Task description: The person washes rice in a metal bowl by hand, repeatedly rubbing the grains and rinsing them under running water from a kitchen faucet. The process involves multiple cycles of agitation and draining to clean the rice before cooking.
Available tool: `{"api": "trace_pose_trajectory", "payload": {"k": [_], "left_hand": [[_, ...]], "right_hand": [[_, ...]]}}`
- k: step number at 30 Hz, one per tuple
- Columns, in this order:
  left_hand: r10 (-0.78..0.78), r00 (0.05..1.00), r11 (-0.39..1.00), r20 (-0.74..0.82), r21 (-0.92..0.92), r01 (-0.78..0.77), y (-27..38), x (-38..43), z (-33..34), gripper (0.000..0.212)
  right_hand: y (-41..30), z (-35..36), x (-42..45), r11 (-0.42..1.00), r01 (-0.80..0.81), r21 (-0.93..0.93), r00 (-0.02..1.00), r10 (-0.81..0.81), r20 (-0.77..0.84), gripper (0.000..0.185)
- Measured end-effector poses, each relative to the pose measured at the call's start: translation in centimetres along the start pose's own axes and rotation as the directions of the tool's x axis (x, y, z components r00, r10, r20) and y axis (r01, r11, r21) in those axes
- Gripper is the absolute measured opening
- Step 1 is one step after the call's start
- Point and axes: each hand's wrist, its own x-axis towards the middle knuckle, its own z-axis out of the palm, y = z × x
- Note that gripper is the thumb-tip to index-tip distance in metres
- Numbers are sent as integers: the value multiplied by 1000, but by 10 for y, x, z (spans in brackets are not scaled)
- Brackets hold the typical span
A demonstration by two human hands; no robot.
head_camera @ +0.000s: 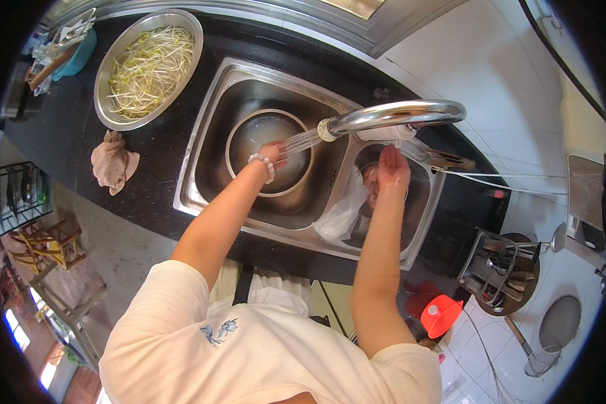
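My left hand (272, 154), wearing a beaded bracelet (265, 166), is in the running water (302, 142) from the curved chrome faucet (394, 115). It is above a round metal basin (242, 182) in the larger bowl of the stainless steel sink (202, 151). Nothing shows in its fingers. Over the smaller bowl (419, 207), my right hand (394, 169) is palm up with no object in it. Its fingertips are close to the white faucet base (386, 133); contact cannot be told. Beneath it, reddish food (370, 183) sits partly hidden beside a translucent plastic bag (339, 214).
A metal bowl of bean sprouts (151, 70) and a crumpled cloth (113, 164) lie on the black countertop (151, 202). A blue container (78, 58) is at the far left. To the right are a utensil rack (495, 267), a red plastic scoop (440, 317) and white cords (510, 182).
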Motion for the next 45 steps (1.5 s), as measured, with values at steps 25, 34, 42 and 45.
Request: {"api": "trace_pose_trajectory", "payload": {"k": [25,34,42,45], "left_hand": [[474,816,-193,331,943,-271,13,33,-50,53],[578,767,-146,277,960,-237,13,-12,-47,52],[707,707,169,-14,974,-150,28,-82,-83,63],[602,795,304,-75,942,-141,22,-65,-99,51]], "right_hand": [[242,7,-55,-382,798,-467,582,282,763,38],[232,-17,-62,-420,848,-323,455,266,850,36],[193,-38,-49,-355,671,-652,659,-117,743,36],[192,-34,-41,-310,596,-741,752,-106,650,32]]}}
